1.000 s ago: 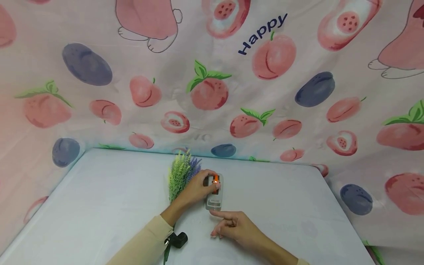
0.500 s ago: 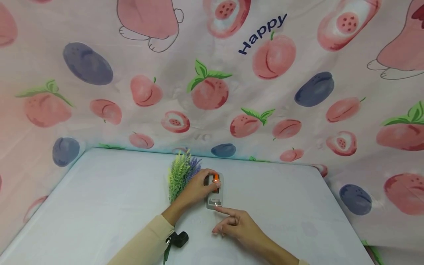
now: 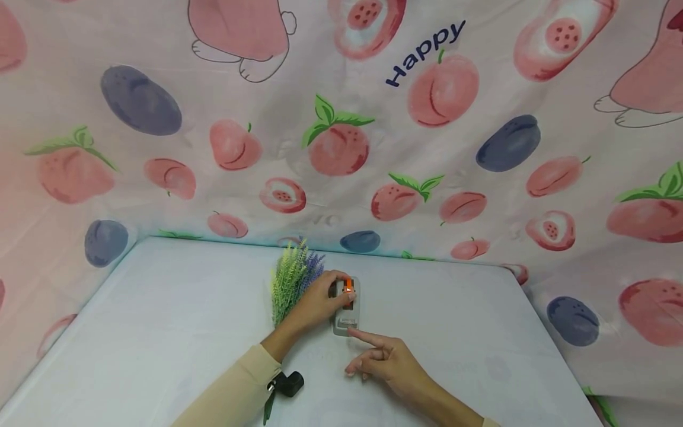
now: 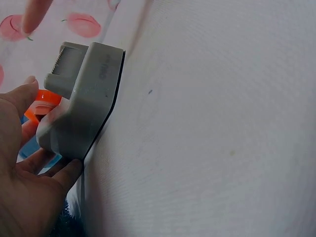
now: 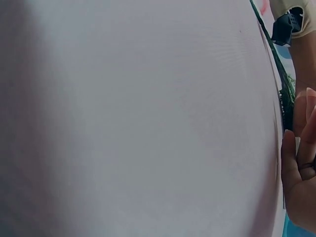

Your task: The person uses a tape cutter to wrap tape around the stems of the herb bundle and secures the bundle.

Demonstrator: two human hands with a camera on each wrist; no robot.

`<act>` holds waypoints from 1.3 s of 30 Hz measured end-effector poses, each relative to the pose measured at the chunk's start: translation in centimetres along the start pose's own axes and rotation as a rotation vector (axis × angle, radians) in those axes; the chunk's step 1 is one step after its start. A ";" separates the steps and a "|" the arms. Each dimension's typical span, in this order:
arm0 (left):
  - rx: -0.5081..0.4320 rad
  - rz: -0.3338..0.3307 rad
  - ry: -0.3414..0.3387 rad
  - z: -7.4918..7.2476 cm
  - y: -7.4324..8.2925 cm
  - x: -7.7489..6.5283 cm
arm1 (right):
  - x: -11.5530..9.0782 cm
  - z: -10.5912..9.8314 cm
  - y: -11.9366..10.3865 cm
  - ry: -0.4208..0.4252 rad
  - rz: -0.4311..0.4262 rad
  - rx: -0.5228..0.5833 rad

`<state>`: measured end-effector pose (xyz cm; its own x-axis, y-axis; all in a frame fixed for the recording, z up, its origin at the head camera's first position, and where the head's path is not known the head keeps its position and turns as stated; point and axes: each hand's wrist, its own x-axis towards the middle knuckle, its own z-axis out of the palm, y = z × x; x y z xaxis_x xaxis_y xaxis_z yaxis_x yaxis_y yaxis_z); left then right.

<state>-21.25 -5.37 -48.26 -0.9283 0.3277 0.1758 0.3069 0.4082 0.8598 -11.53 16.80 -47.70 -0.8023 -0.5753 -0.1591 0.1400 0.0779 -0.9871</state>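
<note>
Head view: grey tape dispenser (image 3: pixel 341 315) found on the white counter (image 3: pixel 453 314), right of the artificial flowers (image 3: pixel 288 284). Left hand (image 3: pixel 319 300) grips its far end. Right hand (image 3: pixel 393 363) holds its index finger straight at the near end, other fingers bent; contact cannot be confirmed.

Left wrist view: thumb at the orange core (image 4: pixel 48 98), fingers curled round the body; serrated cutter (image 4: pixel 58 61) visible; one fingertip (image 4: pixel 33 17) stands apart above.

Right wrist view: right hand partly cut off at the frame edge, dark band (image 5: pixel 307 165) on one finger.
</note>
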 end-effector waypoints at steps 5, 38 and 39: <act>-0.010 -0.001 -0.001 0.0 0.0 0.0 | 0.0 0.0 -0.2 -0.009 0.022 -0.003; -0.030 -0.033 -0.016 0.0 0.6 -0.3 | 0.4 -0.9 -2.0 -0.276 0.017 -0.134; -0.031 -0.033 -0.017 0.0 0.6 -0.3 | 0.4 -1.0 -2.2 -0.273 0.016 -0.140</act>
<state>-20.79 -5.18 -47.79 -0.9342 0.3286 0.1390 0.2690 0.3927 0.8795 -12.73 17.18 -45.62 -0.6125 -0.7692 -0.1823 0.0547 0.1888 -0.9805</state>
